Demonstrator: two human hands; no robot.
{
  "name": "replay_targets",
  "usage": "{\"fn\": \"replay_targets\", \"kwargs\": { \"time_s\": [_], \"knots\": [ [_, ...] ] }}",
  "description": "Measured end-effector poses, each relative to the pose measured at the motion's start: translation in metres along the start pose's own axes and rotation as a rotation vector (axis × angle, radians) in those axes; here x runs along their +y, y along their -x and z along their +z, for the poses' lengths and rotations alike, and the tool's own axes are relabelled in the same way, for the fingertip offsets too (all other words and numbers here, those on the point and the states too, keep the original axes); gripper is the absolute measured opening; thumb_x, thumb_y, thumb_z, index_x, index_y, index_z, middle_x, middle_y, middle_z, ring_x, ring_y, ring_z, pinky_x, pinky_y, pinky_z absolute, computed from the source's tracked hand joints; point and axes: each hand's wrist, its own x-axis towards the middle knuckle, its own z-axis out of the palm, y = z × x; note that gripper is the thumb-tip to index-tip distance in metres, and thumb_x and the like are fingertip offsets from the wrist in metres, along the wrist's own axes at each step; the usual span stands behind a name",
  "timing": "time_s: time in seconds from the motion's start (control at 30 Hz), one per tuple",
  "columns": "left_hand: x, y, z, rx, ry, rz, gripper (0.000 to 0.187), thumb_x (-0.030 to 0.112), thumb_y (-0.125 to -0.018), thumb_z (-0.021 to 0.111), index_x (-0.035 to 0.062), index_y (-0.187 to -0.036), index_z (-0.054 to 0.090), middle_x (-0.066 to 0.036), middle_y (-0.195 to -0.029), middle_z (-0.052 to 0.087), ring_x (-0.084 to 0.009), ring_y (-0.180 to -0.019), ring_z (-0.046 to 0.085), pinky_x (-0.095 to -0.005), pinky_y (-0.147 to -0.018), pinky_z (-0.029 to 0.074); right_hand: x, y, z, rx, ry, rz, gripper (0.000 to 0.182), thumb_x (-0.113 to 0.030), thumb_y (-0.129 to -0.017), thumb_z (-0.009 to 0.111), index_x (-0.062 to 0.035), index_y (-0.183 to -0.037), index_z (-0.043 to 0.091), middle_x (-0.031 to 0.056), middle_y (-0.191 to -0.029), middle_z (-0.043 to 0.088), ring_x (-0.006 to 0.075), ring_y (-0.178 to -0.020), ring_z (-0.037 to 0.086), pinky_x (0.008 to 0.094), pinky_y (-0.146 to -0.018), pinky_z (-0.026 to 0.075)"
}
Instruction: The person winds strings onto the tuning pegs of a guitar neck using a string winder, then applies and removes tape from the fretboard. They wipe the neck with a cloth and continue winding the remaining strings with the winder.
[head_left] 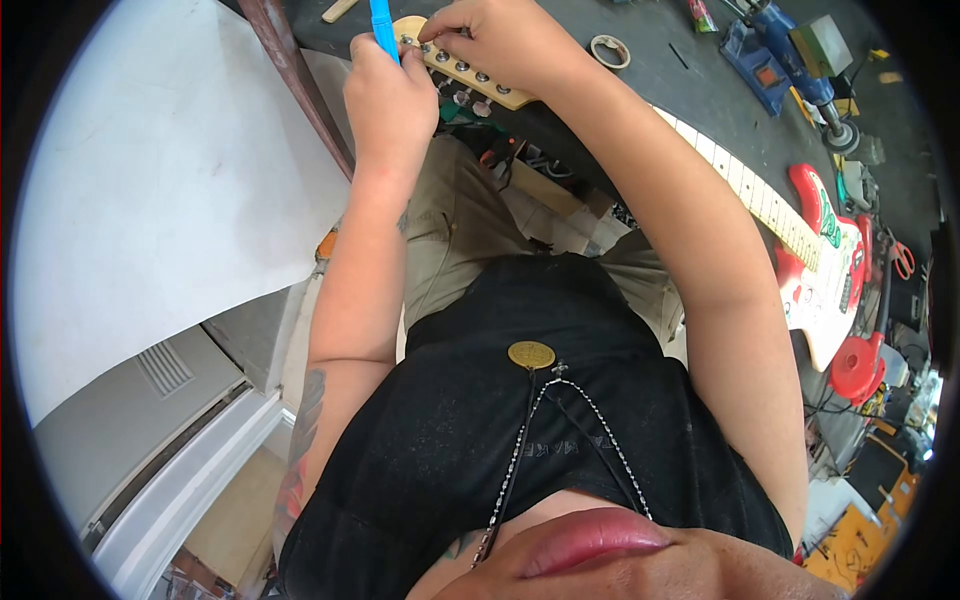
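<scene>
My left hand (392, 95) is closed around a bright blue, pen-shaped tool (384, 28), which stands up out of the fist at the headstock's left end. My right hand (500, 45) bends over the same pale wooden headstock (515, 98), its fingers pinched together by the tuning posts; what they hold is too small to make out. Metal tuning pegs (462, 98) line the near edge. From there the electric guitar's fretted neck (742, 180) runs right, partly behind my right forearm, to a red and white body (838, 280) with green markings.
On the dark workbench (650, 95) lie a tape roll (610, 52) and a thin black stick (679, 55). A blue power tool (790, 50) is at the upper right, with red-handled scissors (903, 262) lower down. A brown bar (300, 85) and a white sheet (170, 180) flank my left arm.
</scene>
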Motion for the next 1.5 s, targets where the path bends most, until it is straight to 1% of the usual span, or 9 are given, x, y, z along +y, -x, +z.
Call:
{"fn": "replay_targets", "kwargs": {
  "time_s": [0.23, 0.4, 0.67, 0.83, 1.03, 1.23, 1.3, 1.43, 1.5],
  "knots": [
    [-0.002, -0.012, -0.004, -0.027, -0.037, -0.011, 0.025, 0.012, -0.094, 0.074, -0.0062, -0.101, 0.058, -0.026, -0.090, 0.074, -0.0446, -0.087, 0.074, -0.0501, -0.080, 0.057, -0.002, 0.001, 0.000, 0.042, 0.015, -0.010, 0.019, -0.009, -0.086, 0.070, -0.0016, -0.099, 0.082, 0.0224, -0.094, 0.073, 0.0425, -0.094, 0.071, 0.0483, -0.088, 0.057],
    [-0.006, -0.019, -0.003, -0.022, -0.023, -0.080, 0.029, 0.018, -0.091, 0.075, -0.0065, -0.099, 0.060, -0.025, -0.090, 0.074, -0.0431, -0.086, 0.073, -0.0487, -0.080, 0.057, 0.000, 0.001, 0.001, 0.061, 0.027, -0.032, 0.019, -0.009, -0.087, 0.069, -0.0013, -0.099, 0.082, 0.0223, -0.094, 0.074, 0.0423, -0.095, 0.071, 0.0482, -0.088, 0.057],
    [-0.005, -0.023, -0.004, -0.012, 0.017, -0.115, 0.028, 0.018, -0.092, 0.073, -0.0064, -0.100, 0.061, -0.026, -0.092, 0.074, -0.0437, -0.089, 0.073, -0.0481, -0.083, 0.057, -0.005, 0.001, 0.000, 0.026, 0.043, 0.032, 0.019, -0.009, -0.087, 0.069, -0.0027, -0.099, 0.082, 0.0215, -0.094, 0.073, 0.0415, -0.094, 0.071, 0.0478, -0.087, 0.057],
    [0.001, -0.021, -0.004, -0.028, -0.028, -0.112, 0.028, 0.018, -0.094, 0.072, -0.0069, -0.102, 0.061, -0.026, -0.093, 0.073, -0.0440, -0.090, 0.073, -0.0494, -0.083, 0.056, -0.003, -0.001, 0.004, -0.001, 0.123, 0.014, 0.016, -0.013, -0.088, 0.067, -0.0028, -0.091, 0.080, 0.0211, -0.090, 0.070, 0.0419, -0.091, 0.071, 0.0499, -0.083, 0.056],
    [-0.002, -0.015, -0.002, -0.025, -0.026, -0.075, 0.027, 0.016, -0.096, 0.071, -0.0068, -0.105, 0.060, -0.026, -0.093, 0.073, -0.0444, -0.091, 0.073, -0.0508, -0.083, 0.055, -0.003, 0.000, 0.004, -0.075, 0.183, 0.028, 0.016, -0.015, -0.088, 0.068, -0.0032, -0.089, 0.079, 0.0212, -0.089, 0.070, 0.0417, -0.090, 0.071, 0.0504, -0.082, 0.056],
    [-0.002, -0.009, -0.003, 0.022, 0.075, -0.066, 0.025, 0.014, -0.094, 0.073, -0.0047, -0.106, 0.060, -0.018, -0.094, 0.076, -0.0352, -0.087, 0.074, -0.0455, -0.081, 0.057, -0.007, 0.001, 0.001, -0.044, 0.161, 0.002, 0.017, -0.016, -0.088, 0.069, -0.0027, -0.089, 0.079, 0.0214, -0.090, 0.071, 0.0414, -0.090, 0.071, 0.0495, -0.082, 0.057],
    [-0.003, -0.009, -0.004, -0.043, 0.171, -0.165, 0.030, 0.018, -0.092, 0.080, -0.0012, -0.104, 0.060, -0.012, -0.101, 0.079, -0.0222, -0.088, 0.072, -0.0374, -0.084, 0.056, -0.007, 0.000, 0.002, -0.060, 0.170, 0.013, 0.017, -0.016, -0.088, 0.069, -0.0028, -0.089, 0.079, 0.0214, -0.090, 0.071, 0.0414, -0.091, 0.071, 0.0493, -0.082, 0.057],
    [0.000, -0.009, -0.008, -0.068, 0.093, -0.143, 0.030, 0.016, -0.091, 0.081, -0.0013, -0.104, 0.060, -0.010, -0.102, 0.079, -0.0163, -0.085, 0.071, -0.0330, -0.082, 0.056, -0.008, -0.001, 0.000, -0.020, 0.126, 0.039, 0.015, -0.012, -0.089, 0.069, -0.0032, -0.093, 0.081, 0.0211, -0.094, 0.073, 0.0414, -0.093, 0.072, 0.0480, -0.085, 0.057],
    [-0.008, -0.009, -0.005, -0.044, 0.216, -0.132, 0.032, 0.015, -0.090, 0.082, -0.0017, -0.106, 0.059, -0.009, -0.101, 0.079, -0.0131, -0.085, 0.070, -0.0307, -0.081, 0.056, -0.002, 0.001, 0.000, 0.056, 0.042, 0.020, 0.016, -0.011, -0.090, 0.070, -0.0026, -0.097, 0.081, 0.0209, -0.096, 0.074, 0.0408, -0.095, 0.072, 0.0460, -0.086, 0.057]
  ]
}}
